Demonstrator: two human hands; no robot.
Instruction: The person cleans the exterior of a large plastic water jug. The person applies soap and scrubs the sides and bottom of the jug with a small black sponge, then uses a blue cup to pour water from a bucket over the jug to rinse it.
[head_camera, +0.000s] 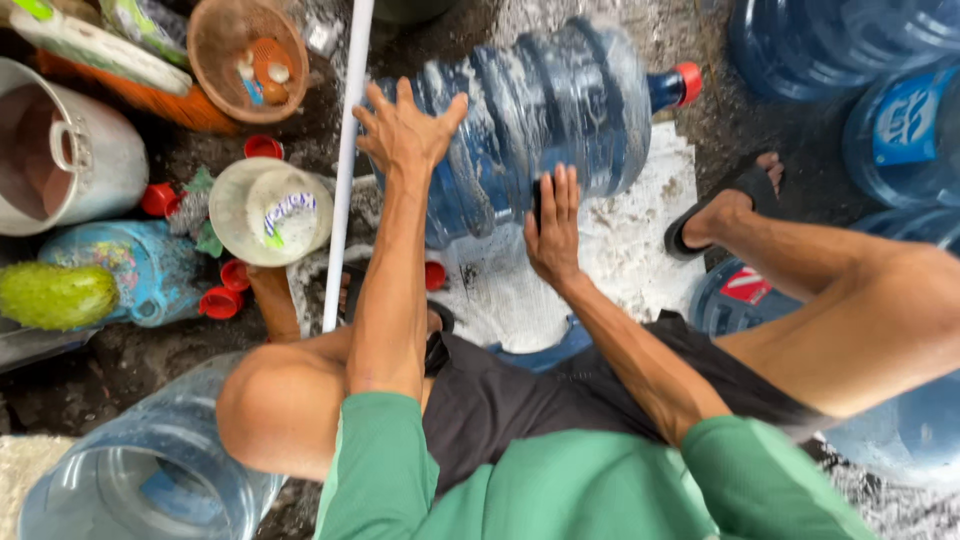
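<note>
A large blue water jug (560, 110) with a red cap (688, 82) lies on its side on a white mat (640, 230) in front of me. My left hand (405, 130) is spread flat over its base end, fingers apart. My right hand (553, 228) presses flat against the jug's near side, fingers together and straight. Neither hand grips anything. My knees and a sandalled foot (715, 215) frame the jug.
A white pipe (345, 160) stands at my left. Left of it are a clear cup (270, 210), several red caps (220, 300), a brown basket (248, 55), a grey pot (60, 150) and a green fruit (55, 295). More blue jugs (870, 90) lie right and bottom left (150, 470).
</note>
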